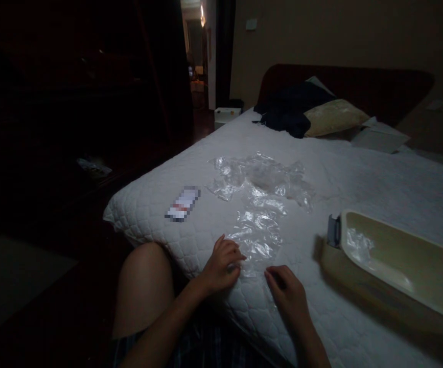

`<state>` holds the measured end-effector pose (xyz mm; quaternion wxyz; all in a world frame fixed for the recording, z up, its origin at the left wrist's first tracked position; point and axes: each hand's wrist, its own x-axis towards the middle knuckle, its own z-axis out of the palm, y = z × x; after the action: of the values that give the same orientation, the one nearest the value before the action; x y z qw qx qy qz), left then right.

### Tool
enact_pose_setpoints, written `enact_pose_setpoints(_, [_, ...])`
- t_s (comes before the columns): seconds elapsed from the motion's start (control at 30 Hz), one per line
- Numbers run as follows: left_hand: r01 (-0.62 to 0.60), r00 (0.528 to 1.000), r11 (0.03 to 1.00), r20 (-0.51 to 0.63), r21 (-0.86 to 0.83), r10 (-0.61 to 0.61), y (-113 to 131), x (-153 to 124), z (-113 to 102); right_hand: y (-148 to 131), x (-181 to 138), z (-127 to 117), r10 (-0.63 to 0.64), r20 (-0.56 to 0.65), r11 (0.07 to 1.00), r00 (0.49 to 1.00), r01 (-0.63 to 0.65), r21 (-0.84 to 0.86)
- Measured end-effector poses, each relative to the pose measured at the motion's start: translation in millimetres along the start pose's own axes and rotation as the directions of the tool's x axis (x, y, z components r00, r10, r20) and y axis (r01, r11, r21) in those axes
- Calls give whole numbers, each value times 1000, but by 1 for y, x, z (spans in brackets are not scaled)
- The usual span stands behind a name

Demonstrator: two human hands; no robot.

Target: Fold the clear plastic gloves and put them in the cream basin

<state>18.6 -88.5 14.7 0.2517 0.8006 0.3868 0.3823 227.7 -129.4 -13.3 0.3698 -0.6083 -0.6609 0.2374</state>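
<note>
A clear, crinkled plastic bag lies flat on the white quilted bed in front of me. My left hand is at its near left corner, with fingers bent and bunched around the film's edge. At the near right corner, the thumb and fingertips of my right hand pinch the edge of the same bag. Just beyond, more crumpled clear plastic spreads across the bedcover and meets the bag's far end.
A yellowish plastic bin with a grey latch stands at right, some clear plastic inside. A blurred-out phone-like object lies at left on the quilted bed. Dark cloth and a pillow rest by the headboard.
</note>
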Motion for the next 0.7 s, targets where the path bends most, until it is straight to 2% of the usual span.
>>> enact_pose_setpoints(0.17, [-27,986,995,164,93,12,7,-11,-15,-1,0,0,-11,4,998,1000,11,-54])
enact_pose_setpoints(0.33, [-61,982,988,186,144,33,5,-23,-26,-3,-1,-1,-3,14,998,1000,4,-61])
enact_pose_setpoints(0.47, [3,993,971,115,239,-31,-3,-24,-31,-5,-1,-1,16,7,999,1000,-16,-45])
enact_pose_setpoints(0.6, [155,988,912,-56,379,-145,-11,-21,-30,-6,3,-3,93,8,995,996,-93,-21])
enact_pose_setpoints(0.7, [213,969,895,-200,392,-143,-15,-20,-25,-10,9,-4,162,-117,986,980,-164,-7])
